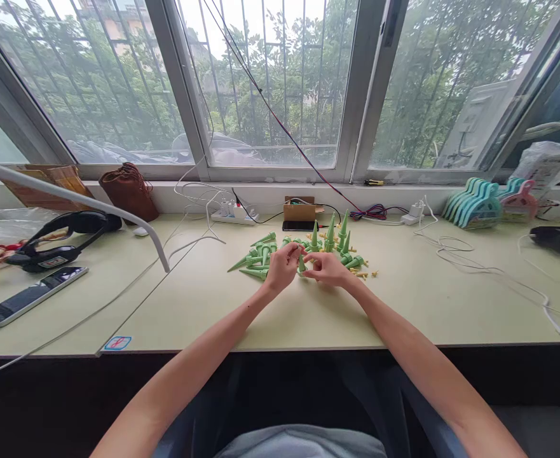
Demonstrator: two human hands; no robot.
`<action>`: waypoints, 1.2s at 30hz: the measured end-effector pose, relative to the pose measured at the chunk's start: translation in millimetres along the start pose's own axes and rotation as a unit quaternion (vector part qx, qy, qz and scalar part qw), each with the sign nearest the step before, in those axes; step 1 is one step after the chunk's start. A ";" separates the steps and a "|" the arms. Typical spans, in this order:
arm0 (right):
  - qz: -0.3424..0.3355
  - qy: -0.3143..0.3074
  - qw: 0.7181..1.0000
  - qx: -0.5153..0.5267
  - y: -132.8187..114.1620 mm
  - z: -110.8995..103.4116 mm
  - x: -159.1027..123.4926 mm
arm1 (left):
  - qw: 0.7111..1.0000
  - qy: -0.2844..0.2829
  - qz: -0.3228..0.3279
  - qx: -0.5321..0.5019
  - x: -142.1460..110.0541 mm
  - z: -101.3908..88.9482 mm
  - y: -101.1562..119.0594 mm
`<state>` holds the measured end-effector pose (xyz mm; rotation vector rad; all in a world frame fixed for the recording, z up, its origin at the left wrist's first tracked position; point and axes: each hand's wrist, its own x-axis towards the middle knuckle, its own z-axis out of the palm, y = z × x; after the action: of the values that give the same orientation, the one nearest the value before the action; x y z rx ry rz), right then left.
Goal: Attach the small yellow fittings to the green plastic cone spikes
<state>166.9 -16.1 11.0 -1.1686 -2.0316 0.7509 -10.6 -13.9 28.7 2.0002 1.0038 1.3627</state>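
A green plastic cone-shaped spike (301,263) stands between my two hands, close above the table. My right hand (328,268) is closed, with its thumb and forefinger at the spike's side. Just over the spike's upper end, my left hand (283,266) has its fingers pinched together; whatever is in them is too small to make out. More green spikes (259,256) lie in a loose pile beside my left hand. Beyond my right hand, several green spikes (330,235) stand upright. Small yellow pieces (366,275) are scattered by them, some attached to green parts.
Behind the spikes are an open cardboard box (300,208) and a dark phone (300,226). A white power strip (235,216) and cables run along the window. Headphones (63,238) and another phone (32,296) lie left; turquoise hangers (473,203) stand right.
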 end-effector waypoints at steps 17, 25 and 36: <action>-0.018 0.015 0.996 -0.091 6.3 2.6 1.4 | 0.999 -0.006 0.015 0.046 -0.7 1.2 0.1; -0.014 0.021 0.991 -0.129 9.2 3.2 1.7 | 0.999 -0.006 0.015 0.052 -1.2 2.8 -0.4; -0.010 0.016 0.991 -0.133 9.5 3.0 1.1 | 0.997 -0.008 0.023 0.069 -0.2 0.2 -3.2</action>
<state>168.9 -11.5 2.3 -1.2957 -2.1601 0.4582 -11.3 -12.2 26.2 2.1445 1.0771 1.3309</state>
